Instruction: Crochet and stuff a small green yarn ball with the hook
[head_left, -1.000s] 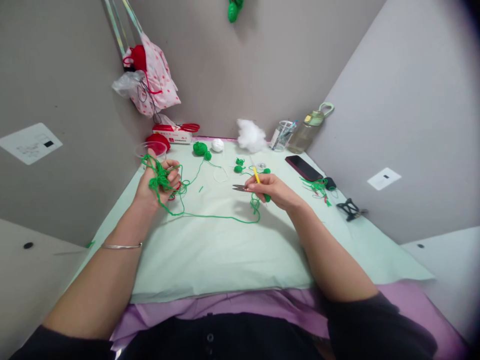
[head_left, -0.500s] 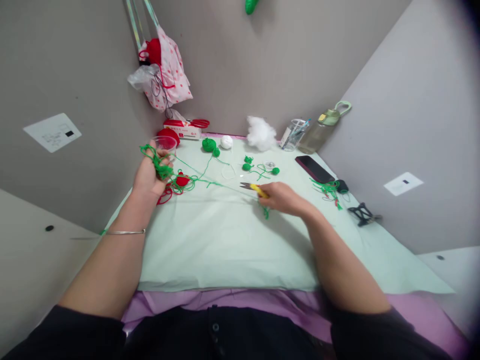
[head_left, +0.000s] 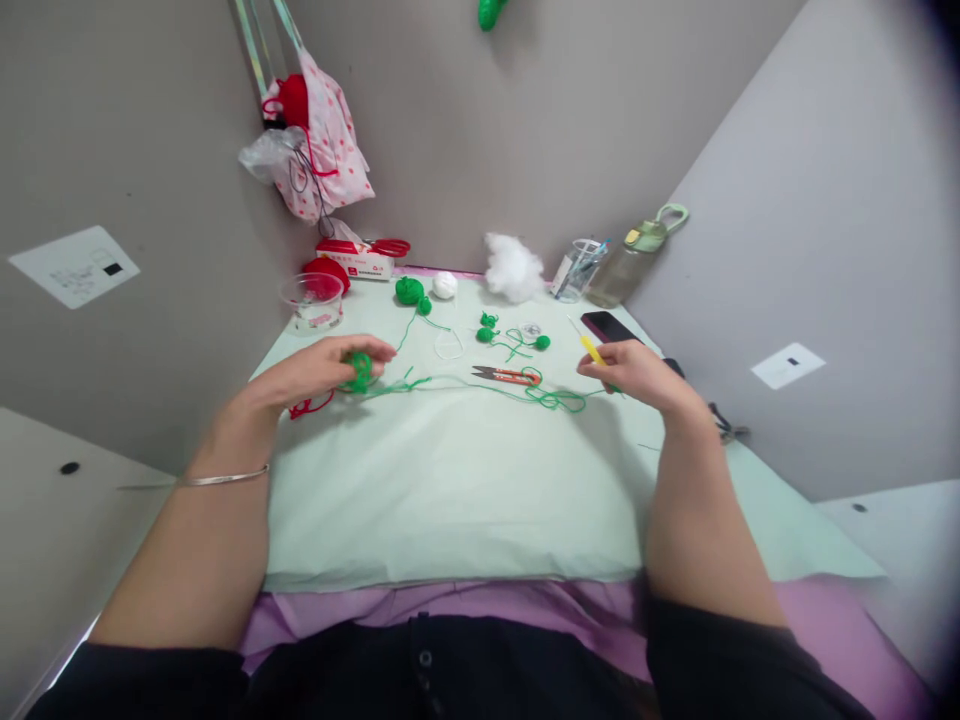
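My left hand [head_left: 322,368] is closed round a bundle of green yarn [head_left: 361,372], low over the left of the table. A loose green strand runs from it across the cloth to the right. My right hand [head_left: 637,370] pinches a yellow-handled tool [head_left: 592,349] with a thin metal shaft pointing up and left; green yarn shows just under the fingers. Between the hands, orange-handled snips [head_left: 506,375] lie on the cloth, with green yarn loops over their handle end. Red yarn [head_left: 310,405] lies below my left hand.
Behind are a clear tub [head_left: 311,310], green yarn balls [head_left: 409,291], a white ball [head_left: 445,285], white stuffing [head_left: 514,268], a cup of pens [head_left: 577,270], a bottle [head_left: 626,265] and a phone [head_left: 609,326]. A dotted bag [head_left: 330,140] hangs at the left.
My right hand has moved right; the snips now lie on the table, and the yellow-handled tool's thin shaft shows. My left hand has come down and right with the green yarn.
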